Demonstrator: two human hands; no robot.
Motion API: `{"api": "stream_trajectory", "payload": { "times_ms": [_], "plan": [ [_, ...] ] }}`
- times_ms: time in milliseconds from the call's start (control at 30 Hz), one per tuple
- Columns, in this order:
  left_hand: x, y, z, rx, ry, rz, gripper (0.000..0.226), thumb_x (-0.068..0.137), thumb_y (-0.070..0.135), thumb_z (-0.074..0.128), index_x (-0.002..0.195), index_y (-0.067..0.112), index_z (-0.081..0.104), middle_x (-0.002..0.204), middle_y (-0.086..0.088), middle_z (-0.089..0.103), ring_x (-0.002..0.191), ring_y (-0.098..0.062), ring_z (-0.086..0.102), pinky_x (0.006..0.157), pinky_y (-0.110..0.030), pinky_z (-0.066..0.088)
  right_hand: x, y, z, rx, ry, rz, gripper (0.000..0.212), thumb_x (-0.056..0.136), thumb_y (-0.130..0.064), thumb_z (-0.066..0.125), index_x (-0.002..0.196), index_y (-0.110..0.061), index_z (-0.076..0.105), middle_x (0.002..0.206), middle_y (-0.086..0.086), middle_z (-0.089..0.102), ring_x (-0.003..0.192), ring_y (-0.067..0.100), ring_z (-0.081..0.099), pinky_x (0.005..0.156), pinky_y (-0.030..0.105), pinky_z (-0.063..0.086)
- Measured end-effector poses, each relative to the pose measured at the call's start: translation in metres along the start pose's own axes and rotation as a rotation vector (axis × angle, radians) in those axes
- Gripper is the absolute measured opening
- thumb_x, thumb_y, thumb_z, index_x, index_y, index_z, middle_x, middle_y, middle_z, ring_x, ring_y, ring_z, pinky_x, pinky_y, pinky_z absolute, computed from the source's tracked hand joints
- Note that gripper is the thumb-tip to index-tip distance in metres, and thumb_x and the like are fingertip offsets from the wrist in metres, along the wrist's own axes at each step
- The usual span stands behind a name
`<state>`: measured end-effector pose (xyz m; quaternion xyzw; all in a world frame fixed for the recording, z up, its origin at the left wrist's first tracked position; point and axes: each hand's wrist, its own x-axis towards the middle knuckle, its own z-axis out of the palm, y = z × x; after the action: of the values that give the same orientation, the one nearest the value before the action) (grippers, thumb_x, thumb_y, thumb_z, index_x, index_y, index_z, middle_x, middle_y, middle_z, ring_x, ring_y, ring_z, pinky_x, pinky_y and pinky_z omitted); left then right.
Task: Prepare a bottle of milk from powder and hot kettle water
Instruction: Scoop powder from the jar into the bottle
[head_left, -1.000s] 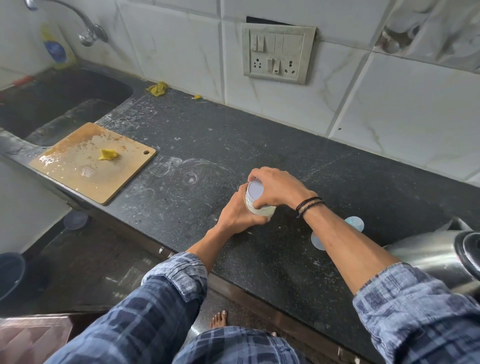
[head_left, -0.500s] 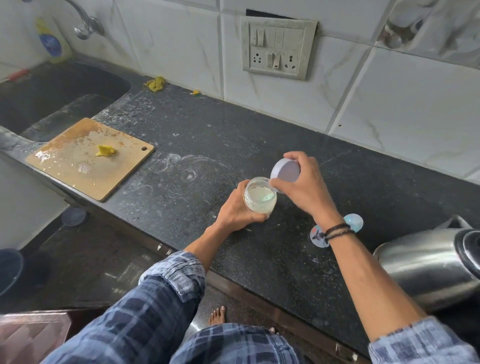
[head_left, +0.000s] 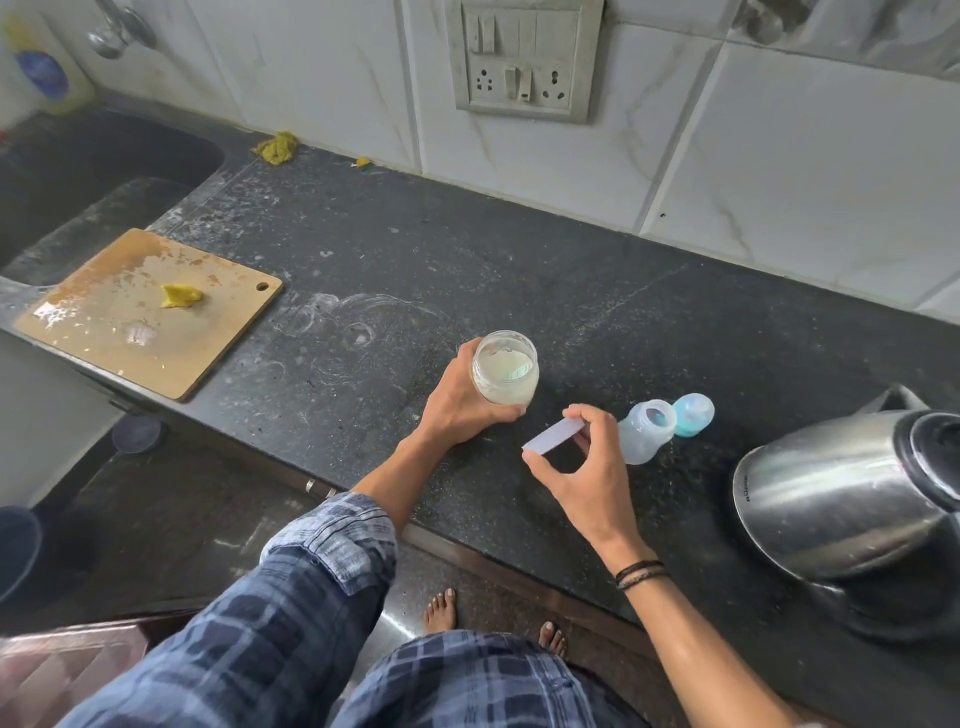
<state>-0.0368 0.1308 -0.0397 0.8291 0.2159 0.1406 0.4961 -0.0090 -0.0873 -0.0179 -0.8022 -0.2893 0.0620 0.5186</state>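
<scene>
We stand at the dark stone table. Our left hand is wrapped around the side of the clear jar, which stands upright on the table with its mouth uncovered. The jar holds a pale, off-white powder; residue coats the inner wall. Our right hand pinches the jar's white lid between thumb and fingers, tilted, above the table and just right of the jar.

Just beyond the right hand, the translucent baby bottle lies on its side on the table, its open neck facing the camera; we see no contents in it. Its blue-green teat cap lies touching it on the far side.

At the right edge, the steel kettle stands with its black lid closed; its contents are hidden.

To the left, a wooden cutting board rests at the sink's edge, carrying a small yellow scrap.
</scene>
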Motion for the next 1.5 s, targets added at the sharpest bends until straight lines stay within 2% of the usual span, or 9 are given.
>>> {"api": "stream_trajectory", "payload": {
  "times_ms": [133,367,567,700,800,967,1200,1333,1500],
  "plan": [
    [0.0,0.0,0.0,0.004,-0.007,0.001,0.095,0.054,0.044,0.091,0.138,0.032,0.049,0.134,0.012,0.052,0.124,-0.008,0.054,0.105,-0.039,0.051,-0.012,0.016,0.004,-0.007,-0.004,0.08,0.069,0.076,-0.026,0.093,0.132,-0.017,0.054,0.137,-0.009,0.059,0.13,0.014,0.058,0.111,0.043,0.05],
    [0.0,0.0,0.0,-0.001,-0.012,0.003,0.094,0.054,0.047,0.091,0.136,0.034,0.048,0.133,0.012,0.051,0.123,-0.008,0.054,0.104,-0.037,0.051,-0.027,0.026,0.007,-0.105,-0.014,0.086,0.068,0.076,-0.022,0.093,0.13,-0.022,0.052,0.139,-0.014,0.054,0.131,-0.009,0.047,0.107,0.012,0.041],
    [-0.001,-0.004,0.002,-0.041,-0.006,0.006,0.093,0.056,0.041,0.093,0.137,0.032,0.048,0.135,0.011,0.05,0.126,-0.009,0.053,0.107,-0.042,0.05,-0.029,0.029,0.009,-0.167,-0.065,0.037,0.078,0.075,-0.015,0.094,0.136,-0.025,0.046,0.14,-0.013,0.046,0.131,0.003,0.045,0.109,0.024,0.043],
    [-0.006,-0.008,0.008,-0.093,0.018,-0.01,0.095,0.06,0.035,0.096,0.14,0.034,0.044,0.136,0.018,0.048,0.129,-0.005,0.05,0.112,-0.041,0.046,-0.026,0.02,0.002,-0.166,-0.061,0.049,0.071,0.077,-0.02,0.093,0.135,-0.021,0.052,0.146,-0.009,0.046,0.135,0.001,0.042,0.109,0.006,0.031],
    [-0.008,-0.009,0.01,-0.093,0.046,-0.019,0.095,0.062,0.034,0.097,0.143,0.034,0.046,0.138,0.016,0.049,0.131,-0.006,0.051,0.112,-0.044,0.045,-0.006,-0.004,-0.006,-0.21,0.024,-0.065,0.039,0.087,-0.017,0.084,0.122,-0.013,0.066,0.13,-0.007,0.057,0.121,0.006,0.054,0.106,0.02,0.045],
    [-0.009,-0.006,0.007,-0.102,0.053,-0.005,0.087,0.06,0.043,0.094,0.126,0.066,0.044,0.132,0.029,0.053,0.127,-0.003,0.054,0.107,-0.046,0.049,0.066,-0.061,-0.016,-0.361,-0.081,-0.062,0.007,0.094,-0.019,0.075,0.099,-0.016,0.077,0.096,-0.002,0.065,0.076,0.018,0.065,0.071,0.038,0.057],
    [-0.01,-0.008,0.005,-0.116,0.032,0.023,0.092,0.061,0.054,0.097,0.137,0.058,0.045,0.135,0.025,0.057,0.127,-0.009,0.056,0.105,-0.046,0.05,0.135,-0.098,-0.002,-0.826,-0.437,-0.028,0.019,0.095,-0.029,0.064,0.105,-0.022,0.079,0.114,0.002,0.073,0.102,0.031,0.07,0.078,0.036,0.05],
    [-0.012,-0.008,0.002,-0.11,0.039,0.033,0.095,0.06,0.057,0.097,0.137,0.061,0.042,0.132,0.031,0.057,0.125,0.002,0.054,0.099,-0.015,0.043,0.147,-0.105,0.015,-1.044,-0.543,-0.039,0.022,0.091,-0.02,0.067,0.111,-0.016,0.072,0.114,0.011,0.074,0.104,0.036,0.071,0.079,0.039,0.052],
    [-0.012,-0.014,0.006,-0.069,0.007,0.038,0.11,0.061,0.055,0.097,0.152,0.036,0.039,0.145,0.011,0.053,0.134,-0.009,0.047,0.113,-0.04,0.042,0.149,-0.105,0.024,-1.173,-0.567,-0.077,0.025,0.09,-0.014,0.068,0.115,-0.011,0.066,0.116,0.015,0.073,0.107,0.038,0.071,0.071,0.037,0.041]
  ]
}}
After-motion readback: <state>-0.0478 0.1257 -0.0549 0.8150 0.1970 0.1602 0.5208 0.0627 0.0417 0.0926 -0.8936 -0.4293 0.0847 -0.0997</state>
